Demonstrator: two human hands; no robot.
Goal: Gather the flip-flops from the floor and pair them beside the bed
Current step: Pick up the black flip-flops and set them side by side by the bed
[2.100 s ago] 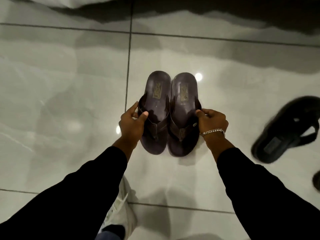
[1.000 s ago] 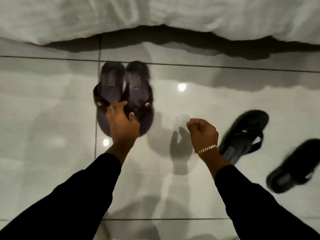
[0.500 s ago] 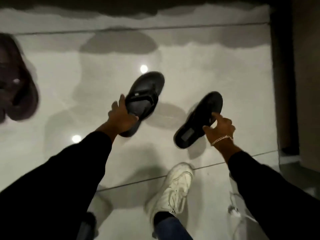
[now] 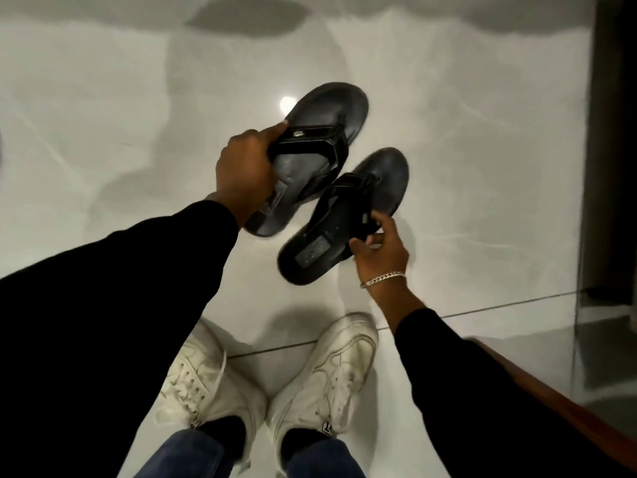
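Left hand (image 4: 246,174) clamping fingers around strap of first black flip-flop (image 4: 312,157), lifting it above white sneakers (image 4: 265,377). Right hand (image 4: 381,251) pinching second flip-flop (image 4: 344,215) by edge — just right of first, further from sneakers' left side. Risk: thin pinch slipping, sandal dropping onto glossy tile floor (image 4: 103,115).
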